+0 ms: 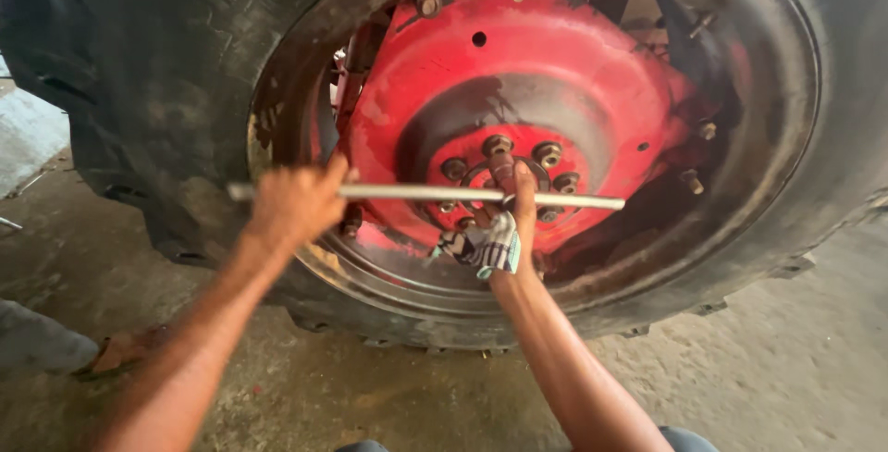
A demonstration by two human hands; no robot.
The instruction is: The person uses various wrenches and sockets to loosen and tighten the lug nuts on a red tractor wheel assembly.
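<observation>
Beneath you lies a rough concrete floor (795, 359), grey and dusty, with darker stains toward the left. At your lower left a worn sandal (120, 350) rests on it, beside a grey-clad leg (37, 341) at the frame's edge. Farther left, by the edge, you can see a thin metal piece (9, 223) lying flat, and behind it a pale raised slab (28, 133) of concrete.

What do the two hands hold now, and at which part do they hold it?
The left hand grips the long metal bar near its left end. The right hand holds the bar at its middle, by the hub nuts, with a cloth.
</observation>
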